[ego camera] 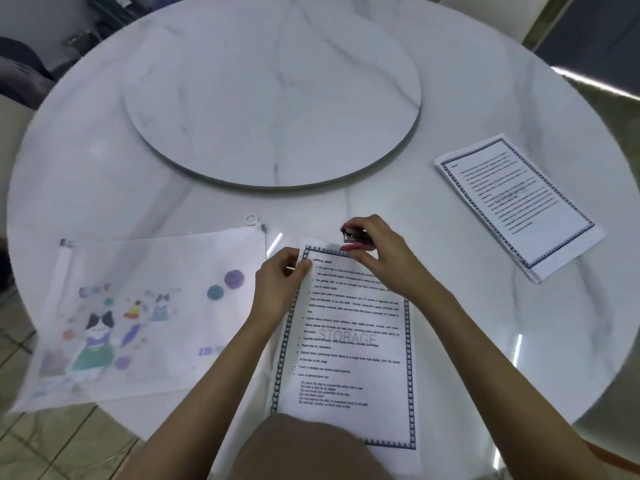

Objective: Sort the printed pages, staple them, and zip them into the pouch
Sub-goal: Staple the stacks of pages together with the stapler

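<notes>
A set of printed pages [349,344] with a patterned border lies in front of me, headed "OPTICAL DISCS". My left hand [277,289] pinches the top left corner of these pages. My right hand [377,258] grips a small dark stapler [353,236] at the top edge of the same pages. A translucent zip pouch [138,317] with cat drawings lies flat to the left, its zip pull ring [250,220] at the top right corner. A second stack of printed pages [516,206] lies at the right.
Everything rests on a round white marble table [450,98] with a raised turntable [273,95] at its middle. Tiled floor shows past the near left edge, and dark furniture stands at the far left.
</notes>
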`<state>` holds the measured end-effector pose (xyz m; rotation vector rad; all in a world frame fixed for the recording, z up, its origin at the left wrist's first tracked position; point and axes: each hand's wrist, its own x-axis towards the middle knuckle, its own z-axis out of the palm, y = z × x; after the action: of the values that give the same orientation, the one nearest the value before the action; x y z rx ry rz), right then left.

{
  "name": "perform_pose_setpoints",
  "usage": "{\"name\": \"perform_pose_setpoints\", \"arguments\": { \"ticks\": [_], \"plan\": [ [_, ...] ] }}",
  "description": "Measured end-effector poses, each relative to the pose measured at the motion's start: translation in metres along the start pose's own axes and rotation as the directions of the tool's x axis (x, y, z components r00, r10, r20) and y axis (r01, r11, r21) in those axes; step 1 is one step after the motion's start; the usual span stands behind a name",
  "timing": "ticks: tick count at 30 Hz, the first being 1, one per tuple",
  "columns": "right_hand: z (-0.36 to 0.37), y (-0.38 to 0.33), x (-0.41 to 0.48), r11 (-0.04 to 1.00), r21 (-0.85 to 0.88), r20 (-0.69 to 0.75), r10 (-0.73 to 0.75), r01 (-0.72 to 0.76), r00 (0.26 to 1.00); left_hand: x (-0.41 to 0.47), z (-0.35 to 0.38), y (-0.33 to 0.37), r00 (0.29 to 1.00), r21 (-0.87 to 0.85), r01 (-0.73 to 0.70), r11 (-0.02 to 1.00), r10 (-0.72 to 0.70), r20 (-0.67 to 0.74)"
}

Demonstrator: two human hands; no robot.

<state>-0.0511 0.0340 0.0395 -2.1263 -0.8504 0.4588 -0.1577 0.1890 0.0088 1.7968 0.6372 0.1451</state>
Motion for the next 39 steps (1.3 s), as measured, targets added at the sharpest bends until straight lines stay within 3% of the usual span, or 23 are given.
{"name": "perform_pose_setpoints", "arguments": {
  "ticks": [9, 24, 29, 39],
  "plan": [
    [0.002, -0.036, 0.018, 0.984, -0.164, 0.16, -0.044, 0.07, 0.986, -0.013, -0.004, 0.005, 0.996, -0.001, -0.084, 0.996, 0.084, 0.005],
    [-0.018, -0.067, 0.027, 0.878, -0.479, 0.358, 0.188, 0.007, 0.915, -0.028, -0.007, 0.011, 0.984, -0.065, -0.174, 0.982, 0.177, 0.037],
    [-0.017, -0.074, 0.026, 0.857, -0.514, 0.422, 0.223, 0.03, 0.879, -0.031, -0.008, 0.016, 0.978, -0.075, -0.195, 0.978, 0.2, 0.062],
    [-0.03, -0.074, 0.024, 0.867, -0.497, 0.411, 0.215, 0.02, 0.886, -0.034, -0.008, 0.019, 0.973, -0.051, -0.217, 0.975, 0.22, 0.065]
  ]
}}
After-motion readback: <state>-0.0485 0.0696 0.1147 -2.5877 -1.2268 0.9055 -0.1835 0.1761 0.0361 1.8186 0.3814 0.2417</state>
